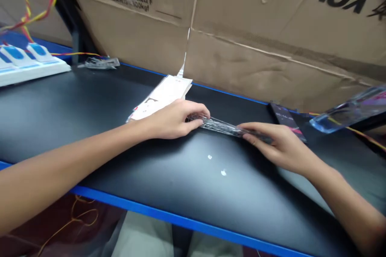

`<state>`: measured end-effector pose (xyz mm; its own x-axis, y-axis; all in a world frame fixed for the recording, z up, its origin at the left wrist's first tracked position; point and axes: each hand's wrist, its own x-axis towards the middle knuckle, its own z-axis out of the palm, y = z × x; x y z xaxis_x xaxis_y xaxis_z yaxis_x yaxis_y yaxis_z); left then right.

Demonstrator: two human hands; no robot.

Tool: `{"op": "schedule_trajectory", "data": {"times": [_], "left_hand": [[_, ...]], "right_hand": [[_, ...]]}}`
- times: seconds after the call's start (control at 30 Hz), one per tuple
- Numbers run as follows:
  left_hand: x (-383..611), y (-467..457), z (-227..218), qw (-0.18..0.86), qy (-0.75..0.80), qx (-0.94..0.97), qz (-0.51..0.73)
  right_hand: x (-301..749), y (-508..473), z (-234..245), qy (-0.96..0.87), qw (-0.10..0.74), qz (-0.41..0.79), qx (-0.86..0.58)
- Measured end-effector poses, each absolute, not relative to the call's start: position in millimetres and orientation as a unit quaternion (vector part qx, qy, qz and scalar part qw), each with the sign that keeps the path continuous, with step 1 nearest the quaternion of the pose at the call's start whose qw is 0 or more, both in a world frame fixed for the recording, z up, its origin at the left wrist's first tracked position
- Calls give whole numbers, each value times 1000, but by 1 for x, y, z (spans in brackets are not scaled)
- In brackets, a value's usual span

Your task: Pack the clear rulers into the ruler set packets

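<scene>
The left hand (173,119) and right hand (280,144) pinch opposite ends of a clear plastic packet (220,126), fingers closed on it, its long axis running left to right low over the black bench top (90,104).

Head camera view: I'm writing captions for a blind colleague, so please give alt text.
The left hand and right hand grip opposite ends of a long clear plastic packet on a black workbench with a blue edge. White papers lie by the left hand, before large cardboard boxes.
</scene>
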<state>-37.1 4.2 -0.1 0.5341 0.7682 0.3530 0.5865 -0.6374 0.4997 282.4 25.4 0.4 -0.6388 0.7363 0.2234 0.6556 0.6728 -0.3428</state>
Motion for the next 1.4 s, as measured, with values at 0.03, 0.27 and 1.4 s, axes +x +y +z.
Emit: {"op": "schedule_trajectory", "data": {"times": [0.03,0.27,1.4], "left_hand": [[-36,4,-1,158,394,866,265],[-34,7,-8,136,413,865,250],[-32,8,-7,43,410,880,235]], "right_hand": [[285,26,-1,-893,178,105,-399],[286,32,-6,-825,258,91,-495],[271,24,-22,-801,347,178,-455]]}}
